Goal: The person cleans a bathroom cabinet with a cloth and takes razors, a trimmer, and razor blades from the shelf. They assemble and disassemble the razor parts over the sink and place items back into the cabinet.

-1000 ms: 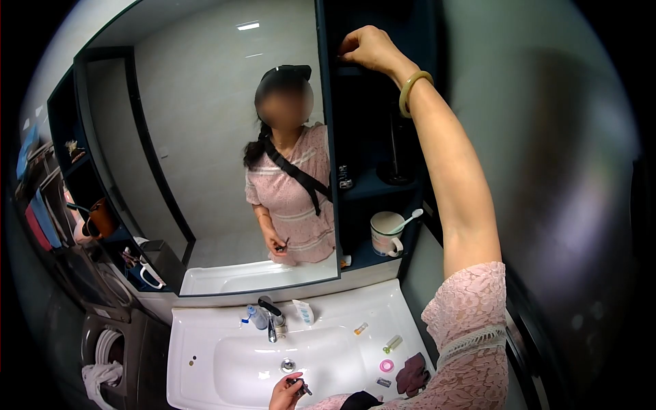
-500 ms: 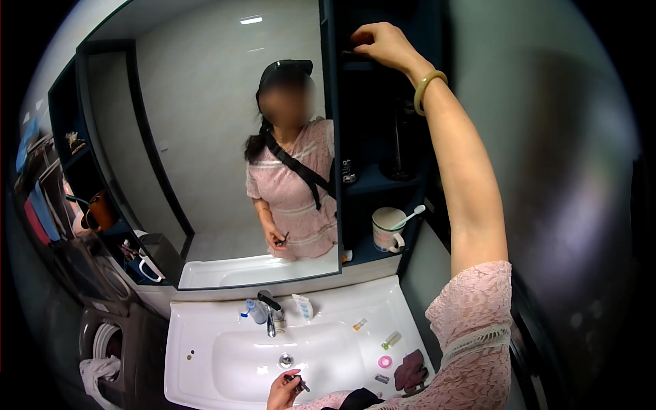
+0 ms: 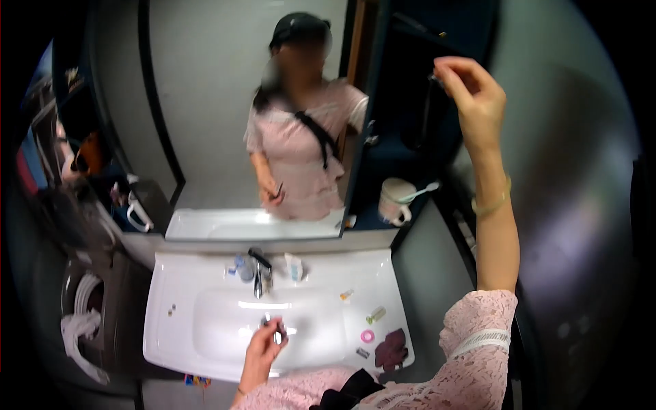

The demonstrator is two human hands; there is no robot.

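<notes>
My right hand (image 3: 475, 96) is raised in front of the dark wall shelf, thumb and fingertips pinched together. Whatever is between them, if anything, is too small and blurred to name. Low over the sink basin, my left hand (image 3: 263, 348) has its fingers closed round a small dark, shiny item (image 3: 278, 336), whose kind I cannot make out. The chrome drain lies partly hidden just behind that hand. On the right rim of the white sink (image 3: 219, 321) are a pink ring (image 3: 367, 336), a small greenish tube (image 3: 376, 315) and a crumpled maroon cloth (image 3: 391, 350).
A black-and-chrome faucet (image 3: 258, 270) stands at the back of the sink beside a clear bottle (image 3: 244, 268) and a white packet (image 3: 294, 267). A mug (image 3: 396, 201) with a toothbrush sits on the dark shelf (image 3: 365, 229). A large mirror (image 3: 212, 102) faces me; a washing machine (image 3: 116, 287) is at left.
My right hand has come away from the upper shelf, moving right and lower in view. The view has tilted down, and my left hand now reaches farther over the basin.
</notes>
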